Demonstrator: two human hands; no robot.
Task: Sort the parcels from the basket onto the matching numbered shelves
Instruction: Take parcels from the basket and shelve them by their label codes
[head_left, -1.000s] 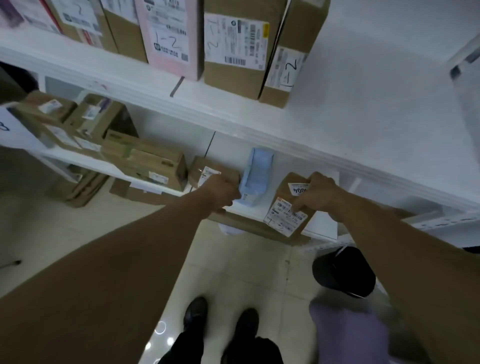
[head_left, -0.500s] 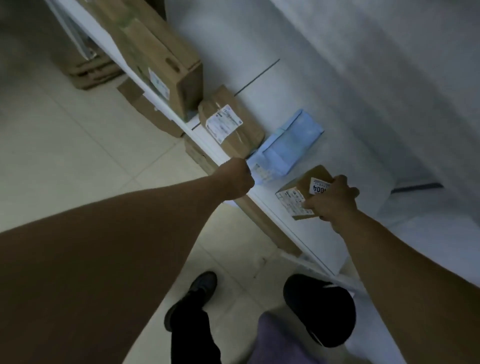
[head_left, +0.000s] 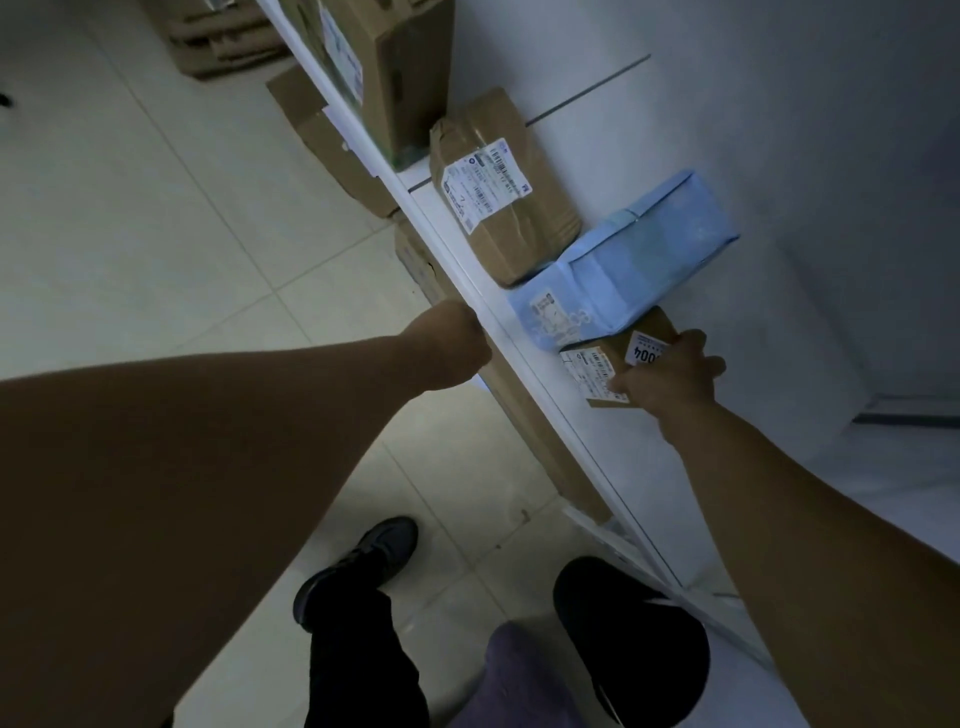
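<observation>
A small brown cardboard parcel with white labels (head_left: 613, 349) is being gripped at its near end by the right hand (head_left: 671, 375) and is being held on the white metal shelf (head_left: 623, 447), touching a pale blue plastic-wrapped parcel (head_left: 628, 260), probably so that its labels are facing outward. The left hand (head_left: 457, 347) is being held at the shelf's front rim, seemingly for support; whether it is clenched or grasping the rim cannot be told. Pale floor tiles (head_left: 156, 218) are being shown dimly below.
</observation>
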